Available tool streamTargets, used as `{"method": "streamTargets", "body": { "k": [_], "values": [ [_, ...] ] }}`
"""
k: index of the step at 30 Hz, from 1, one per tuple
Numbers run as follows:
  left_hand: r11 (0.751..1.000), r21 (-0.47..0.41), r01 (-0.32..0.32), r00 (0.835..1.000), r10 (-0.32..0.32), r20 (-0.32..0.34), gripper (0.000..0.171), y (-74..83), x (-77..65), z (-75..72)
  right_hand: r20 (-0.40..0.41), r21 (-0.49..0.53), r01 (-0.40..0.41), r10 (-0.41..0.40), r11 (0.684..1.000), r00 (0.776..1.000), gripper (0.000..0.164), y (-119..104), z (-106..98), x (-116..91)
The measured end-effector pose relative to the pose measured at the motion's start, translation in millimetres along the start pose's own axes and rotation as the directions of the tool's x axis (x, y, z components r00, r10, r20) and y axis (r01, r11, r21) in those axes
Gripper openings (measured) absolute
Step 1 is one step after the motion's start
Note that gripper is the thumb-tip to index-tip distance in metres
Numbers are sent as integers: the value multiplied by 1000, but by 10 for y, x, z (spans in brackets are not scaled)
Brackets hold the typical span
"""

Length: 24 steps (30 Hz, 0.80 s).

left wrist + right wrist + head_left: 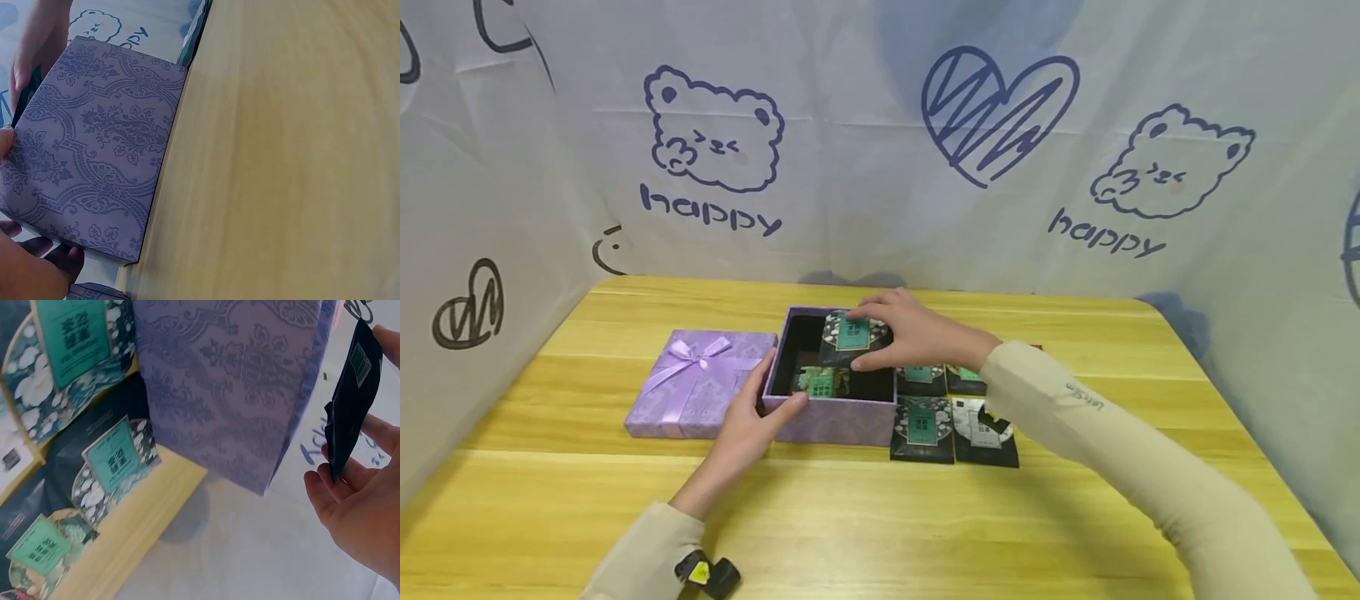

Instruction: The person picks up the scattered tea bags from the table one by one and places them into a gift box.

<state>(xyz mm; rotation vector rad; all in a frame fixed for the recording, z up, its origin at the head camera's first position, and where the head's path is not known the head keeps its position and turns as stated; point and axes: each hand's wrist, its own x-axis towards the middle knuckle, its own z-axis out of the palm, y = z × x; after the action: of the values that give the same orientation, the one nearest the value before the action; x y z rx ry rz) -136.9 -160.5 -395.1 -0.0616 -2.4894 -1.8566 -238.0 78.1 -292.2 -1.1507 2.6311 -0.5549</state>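
Note:
My left hand (756,421) holds a purple patterned gift box (842,422) at its near left corner, thumb over the front rim and fingers along the left side. Above the box's open top, my right hand (906,329) pinches a dark tea sachet (850,333) with a green label and white flower print. In the right wrist view this sachet (355,394) is seen nearly edge-on between thumb and fingers. Inside the black-lined box lies another sachet (820,382) with a green label, toward the front left.
Left of the box sits its purple lid (700,392) with a ribbon bow. Several sachets (921,429) lie in rows right of the box, partly hidden under my right forearm; one (983,433) has a white label. A printed cloth (850,167) hangs behind the wooden table (880,525).

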Motion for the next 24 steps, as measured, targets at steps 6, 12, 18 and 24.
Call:
{"method": "streamTargets", "body": {
  "k": [6, 12, 18, 24],
  "values": [
    [1000, -15, -7, 1000, 7, 10, 80, 3, 1, -1, 25, 3, 1, -1, 1000, 1000, 69, -34, 72, 159],
    [1000, -21, -17, 1000, 17, 13, 80, 2, 5, -1, 51, 37, -5, 3, 999, 999, 67, -20, 166, 252],
    [1000, -21, -19, 1000, 19, 21, 79, 1, 4, -11, 89, 54, 23, -28, 998, 996, 65, -54, 247, 308],
    [1000, -10, -17, 1000, 18, 18, 80, -8, 1, -11, 118, 35, 34, -37, 999, 992, 63, -71, 320, 353]
  ]
}}
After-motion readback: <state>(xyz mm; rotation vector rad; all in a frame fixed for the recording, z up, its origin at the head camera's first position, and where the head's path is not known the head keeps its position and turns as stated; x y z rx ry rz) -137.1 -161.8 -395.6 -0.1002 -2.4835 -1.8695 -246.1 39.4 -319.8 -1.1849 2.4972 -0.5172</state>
